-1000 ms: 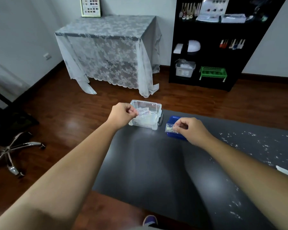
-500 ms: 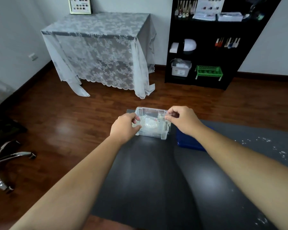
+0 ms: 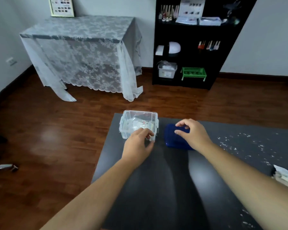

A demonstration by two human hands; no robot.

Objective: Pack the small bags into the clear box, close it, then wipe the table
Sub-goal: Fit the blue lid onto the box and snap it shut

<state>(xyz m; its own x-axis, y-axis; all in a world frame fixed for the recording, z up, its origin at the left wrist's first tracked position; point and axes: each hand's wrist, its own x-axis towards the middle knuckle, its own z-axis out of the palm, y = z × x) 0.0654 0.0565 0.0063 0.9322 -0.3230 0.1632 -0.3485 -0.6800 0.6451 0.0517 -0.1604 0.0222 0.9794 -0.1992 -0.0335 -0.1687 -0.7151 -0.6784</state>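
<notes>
The clear box (image 3: 140, 112) stands open near the far left corner of the dark table (image 3: 156, 188), with small clear bags (image 3: 140, 124) lying inside it. My left hand (image 3: 138, 143) grips the box at its near right corner. Just to the right lies the blue lid (image 3: 171, 139), flat on the table. My right hand (image 3: 193, 135) is on top of the lid, with the index finger curled over its far edge and the thumb on its top.
White crumbs (image 3: 239, 141) are scattered over the right part of the table. A white cloth or paper wad (image 3: 284, 175) lies at the right edge. A lace-covered table (image 3: 83, 55) and a black shelf (image 3: 189, 83) stand beyond, and a chair base (image 3: 3, 166) sits at far left.
My right hand dropped its small bag into the box, then moved right onto the blue lid. My left hand slid from the box's left side to its near right corner.
</notes>
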